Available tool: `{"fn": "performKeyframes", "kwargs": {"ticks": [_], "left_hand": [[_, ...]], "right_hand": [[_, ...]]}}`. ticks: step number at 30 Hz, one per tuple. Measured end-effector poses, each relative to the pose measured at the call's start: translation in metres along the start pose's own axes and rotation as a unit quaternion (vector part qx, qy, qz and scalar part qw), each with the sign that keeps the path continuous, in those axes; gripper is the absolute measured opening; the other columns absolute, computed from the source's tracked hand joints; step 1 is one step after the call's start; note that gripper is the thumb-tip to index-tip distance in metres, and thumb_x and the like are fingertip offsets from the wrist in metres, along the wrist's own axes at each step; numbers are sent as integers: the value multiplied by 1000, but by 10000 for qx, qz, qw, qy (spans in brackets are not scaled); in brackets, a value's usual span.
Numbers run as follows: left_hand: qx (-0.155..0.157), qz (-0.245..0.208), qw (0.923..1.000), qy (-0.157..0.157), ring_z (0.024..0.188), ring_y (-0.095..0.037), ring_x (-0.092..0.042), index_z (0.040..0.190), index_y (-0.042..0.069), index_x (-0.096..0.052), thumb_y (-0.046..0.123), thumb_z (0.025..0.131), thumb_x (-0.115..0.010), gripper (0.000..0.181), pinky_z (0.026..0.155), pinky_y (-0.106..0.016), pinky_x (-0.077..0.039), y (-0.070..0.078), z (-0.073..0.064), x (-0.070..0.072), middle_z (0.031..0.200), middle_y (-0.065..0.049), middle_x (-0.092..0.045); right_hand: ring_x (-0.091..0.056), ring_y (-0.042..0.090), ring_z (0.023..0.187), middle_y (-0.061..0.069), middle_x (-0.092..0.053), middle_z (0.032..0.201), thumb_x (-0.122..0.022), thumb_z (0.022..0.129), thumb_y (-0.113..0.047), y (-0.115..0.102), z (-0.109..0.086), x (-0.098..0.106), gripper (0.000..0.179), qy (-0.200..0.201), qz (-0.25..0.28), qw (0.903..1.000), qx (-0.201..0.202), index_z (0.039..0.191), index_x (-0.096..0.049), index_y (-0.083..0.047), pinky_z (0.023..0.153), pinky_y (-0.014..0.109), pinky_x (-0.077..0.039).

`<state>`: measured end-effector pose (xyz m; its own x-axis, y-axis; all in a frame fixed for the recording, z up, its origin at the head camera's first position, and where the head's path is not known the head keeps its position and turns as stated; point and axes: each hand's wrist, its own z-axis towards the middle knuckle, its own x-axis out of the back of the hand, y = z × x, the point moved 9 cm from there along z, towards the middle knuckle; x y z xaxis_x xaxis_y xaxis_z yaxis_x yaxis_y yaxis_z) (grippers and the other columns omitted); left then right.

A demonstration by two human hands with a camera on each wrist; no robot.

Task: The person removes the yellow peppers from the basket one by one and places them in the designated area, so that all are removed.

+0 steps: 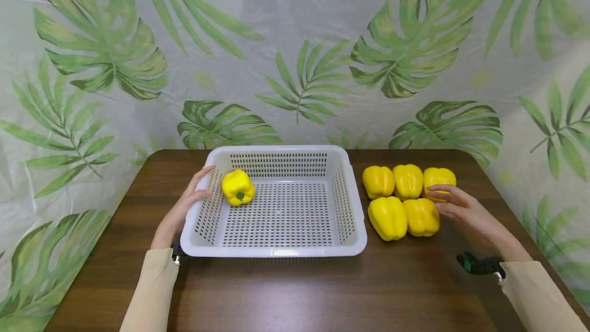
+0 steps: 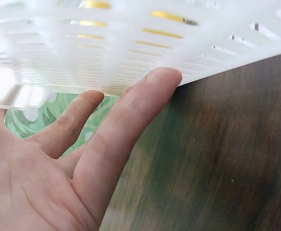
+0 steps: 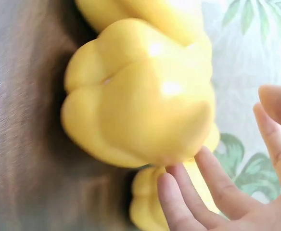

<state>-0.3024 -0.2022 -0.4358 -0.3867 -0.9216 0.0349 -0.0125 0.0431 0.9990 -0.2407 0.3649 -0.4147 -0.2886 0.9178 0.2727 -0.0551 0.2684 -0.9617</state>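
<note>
A white plastic basket (image 1: 276, 252) with slotted walls stands left of centre in the head view. Inside it, near the left wall, lies one yellow bell pepper (image 1: 238, 188), its green stem facing the front. My left hand (image 1: 182, 209) touches the basket's left side, fingers mostly straight. In the left wrist view, the thumb (image 2: 131, 120) lies against the slotted outer wall. My right hand (image 1: 467, 214) is spread beside the front-row pepper (image 1: 421, 217) at the right, and its fingers overlap the back-right pepper (image 1: 439, 181). In the right wrist view, fingertips reach a pepper's (image 3: 135, 101) side; contact is unclear.
More yellow bell peppers sit right of the basket: one at the back left (image 1: 378, 182), one at the back middle (image 1: 407, 181), one at the front left (image 1: 388, 218). All rest on a dark wooden table (image 1: 295, 296). A leaf-patterned cloth (image 1: 304, 65) hangs behind.
</note>
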Motion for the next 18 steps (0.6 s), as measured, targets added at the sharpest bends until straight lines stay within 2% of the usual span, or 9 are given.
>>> {"fn": "performKeyframes", "kwargs": {"ticks": [4,8,15,18], "left_hand": [[-9,-35,10000,-15,127,-53,-27,152,31,-10,15,100,-36,60,84,-60,-42,0,0,-1,156,-14,0],[-5,-26,10000,4,126,-53,-27,152,30,-10,15,100,-36,60,85,-61,-42,0,0,0,156,-14,-1],[6,-68,10000,2,126,-53,-28,152,30,-10,14,100,-36,60,83,-59,-44,0,0,0,156,-14,-1],[20,-81,10000,10,126,-52,-28,152,31,-10,14,100,-36,61,83,-58,-44,-1,1,0,156,-14,-1]], "right_hand": [[-54,0,110,-4,-50,126,-49,99,-5,-14,5,0,34,116,-87,9997,171,132,-47,-10,86,15,-43],[-56,4,110,6,-47,129,-49,100,-8,-26,12,-5,36,147,-247,9994,212,135,-44,-3,88,17,-44],[-56,10,111,13,-43,132,-50,100,-14,-49,29,-32,39,-59,-371,9991,172,134,-42,3,89,19,-43],[-56,9,111,16,-43,134,-52,99,-15,-58,38,-46,41,-172,-335,9992,105,135,-41,2,90,25,-46]]}}
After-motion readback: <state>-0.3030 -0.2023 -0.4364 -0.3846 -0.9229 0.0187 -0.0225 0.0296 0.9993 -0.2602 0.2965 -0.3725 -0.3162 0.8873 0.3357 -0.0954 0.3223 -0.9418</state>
